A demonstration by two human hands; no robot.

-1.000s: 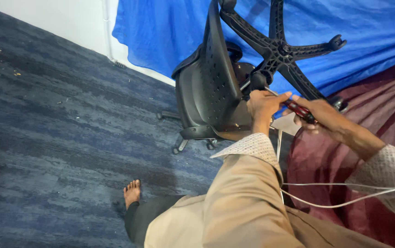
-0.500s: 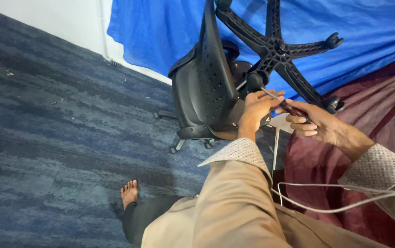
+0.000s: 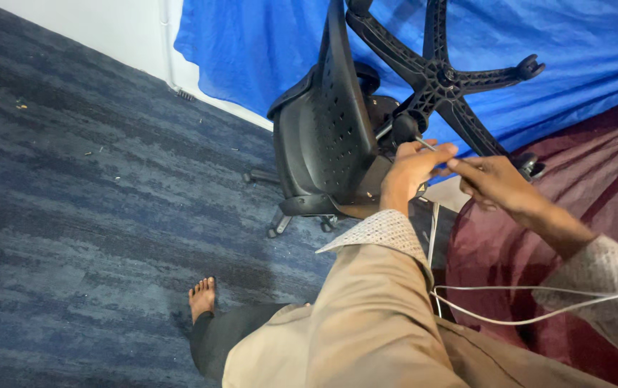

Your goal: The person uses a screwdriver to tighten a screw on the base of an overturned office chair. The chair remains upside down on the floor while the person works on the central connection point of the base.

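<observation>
Left hand (image 3: pixel 411 171) pinched shut on a thin metal rod (image 3: pixel 426 144) beside the underside of the office chair (image 3: pixel 327 136); right hand (image 3: pixel 492 183) half curled, fingertips just at the left, hold unclear. Chair tipped on its side on blue carpet (image 3: pixel 72 194), star base (image 3: pixel 438 72) up against blue cloth (image 3: pixel 251 43). White cable (image 3: pixel 539 302) crosses maroon fabric (image 3: pixel 611 172)

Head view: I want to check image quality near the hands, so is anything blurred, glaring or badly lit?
Head view: even, soft light, no glare; the left hand and right hand read fairly sharp against the black chair; the thin tool between them is too small to make out; only faint shadows on the carpet.
</observation>
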